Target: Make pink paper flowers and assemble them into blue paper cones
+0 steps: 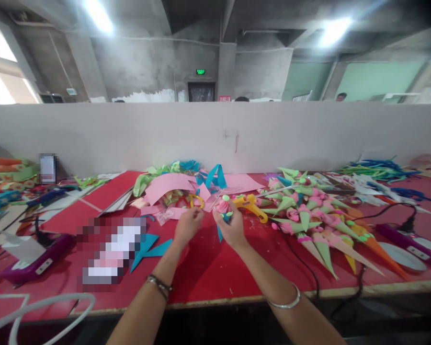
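Observation:
My right hand (232,229) is closed around a small blue paper cone (220,233) topped with a pink paper rose (222,207) and pale green balls. Left of it, my left hand (189,226) has its fingers pinched together; whatever they hold, if anything, is too small to tell. Yellow-handled scissors (197,201) show just beyond the left fingertips. A yellow glue gun (252,207) lies right of the paper rose. Blue paper pieces (153,248) rest on the table left of my left forearm.
Many finished paper flower cones (312,215) are heaped on the right. Pink paper sheets (172,186) and crumpled green paper lie behind my hands. Purple power strips (39,261) sit at both sides, with black cables. A white partition (147,136) closes off the red table's (201,282) back.

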A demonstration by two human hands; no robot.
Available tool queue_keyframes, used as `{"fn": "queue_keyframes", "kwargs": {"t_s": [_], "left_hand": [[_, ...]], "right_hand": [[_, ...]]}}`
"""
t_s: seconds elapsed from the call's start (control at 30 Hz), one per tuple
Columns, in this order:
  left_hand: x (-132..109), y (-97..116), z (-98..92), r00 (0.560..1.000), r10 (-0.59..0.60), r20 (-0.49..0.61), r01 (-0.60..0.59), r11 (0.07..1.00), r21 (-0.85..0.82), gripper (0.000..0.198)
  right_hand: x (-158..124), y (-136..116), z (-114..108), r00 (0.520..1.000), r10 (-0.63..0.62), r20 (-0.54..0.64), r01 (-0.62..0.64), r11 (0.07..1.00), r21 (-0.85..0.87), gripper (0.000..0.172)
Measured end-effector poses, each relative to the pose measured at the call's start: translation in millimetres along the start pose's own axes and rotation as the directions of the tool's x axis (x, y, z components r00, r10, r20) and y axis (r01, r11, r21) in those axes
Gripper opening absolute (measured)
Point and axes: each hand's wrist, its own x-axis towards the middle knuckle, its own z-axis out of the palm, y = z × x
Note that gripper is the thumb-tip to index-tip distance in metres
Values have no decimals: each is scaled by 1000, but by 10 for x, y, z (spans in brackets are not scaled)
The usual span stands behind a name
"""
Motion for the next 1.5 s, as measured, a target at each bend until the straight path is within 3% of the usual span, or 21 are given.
{"fn": "queue_keyframes", "kwargs": {"t_s": [0.1, 0.17, 0.27, 0.33, 0.37, 0.47, 0.67, 0.83, 1.1, 1.3, 1.5], "left_hand": [[52, 30, -357, 994, 4, -113, 1, 999, 43, 13], [28, 34, -590, 987, 47, -151, -16, 979, 202, 14], [-85, -3, -820, 995, 47, -91, -7, 919, 394, 14], [-174, -45, -873, 998, 33, -62, -3, 904, 428, 14], [-213, -64, -873, 998, 26, -53, -2, 908, 420, 14], [-291, -90, -816, 1000, 16, -18, -8, 928, 373, 12], [-299, -25, -737, 999, 36, 32, -46, 921, 386, 11], [-224, -30, -751, 999, 40, -16, -29, 900, 436, 15], [-157, 52, -722, 985, 147, -88, -82, 857, 508, 12], [-122, -98, -616, 981, 170, -89, -107, 869, 483, 13], [-80, -167, -639, 995, 73, -66, -21, 814, 581, 16]], "right_hand": [[0, 18, 13, 999, 19, 42, -16, 997, -69, 22], [-10, 39, 23, 983, 30, 179, -4, 989, -147, 23], [-46, 84, 34, 866, 89, 493, 62, 958, -281, 27], [-76, 115, 36, 781, 149, 607, 99, 930, -355, 38], [-89, 127, 36, 762, 170, 625, 106, 919, -379, 45], [-108, 147, 28, 763, 174, 622, 109, 914, -390, 52], [-116, 148, 24, 781, 147, 607, 113, 923, -369, 46], [-123, 101, 21, 787, 142, 600, 119, 920, -374, 45], [-104, 64, 35, 801, 158, 578, 128, 896, -424, 42], [-53, 121, 48, 819, 171, 547, 155, 852, -499, 30], [-22, 62, 44, 797, 205, 569, 209, 789, -577, 21]]}}
